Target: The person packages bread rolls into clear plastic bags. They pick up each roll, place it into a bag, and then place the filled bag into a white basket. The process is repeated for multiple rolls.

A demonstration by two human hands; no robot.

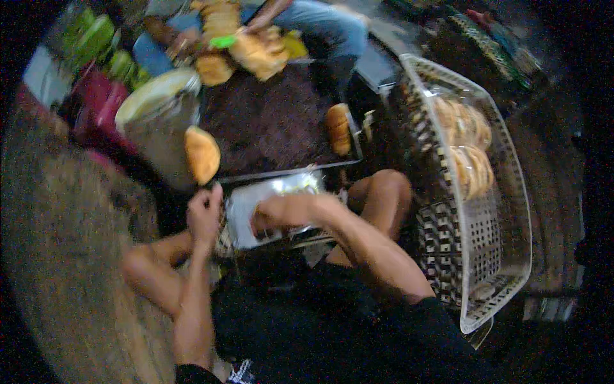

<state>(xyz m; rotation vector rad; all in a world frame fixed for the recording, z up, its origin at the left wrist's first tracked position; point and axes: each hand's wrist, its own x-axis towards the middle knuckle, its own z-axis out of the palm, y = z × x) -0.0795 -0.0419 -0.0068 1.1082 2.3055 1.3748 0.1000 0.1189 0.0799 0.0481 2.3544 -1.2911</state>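
Note:
My left hand (205,211) is raised at the near left of a large metal-rimmed tray (273,120) with a dark brown surface. Its fingers are curled just below a half-round piece of bread (202,154); blur hides whether they grip it. Over a smaller pale, shiny tray or sheet (242,218) in front of me, my right hand (283,211) bends downward with fingers curled. Whatever may be in those fingers is hidden. A browned bread roll (338,129) lies at the large tray's right side.
Across the tray, another person's hands (261,21) are at several bread pieces (259,53), near a bright green item (223,42). A bucket (158,120) stands at left. On my right, a white plastic crate (525,206) holds bagged bread (472,168). Green bundles (91,41) are far left.

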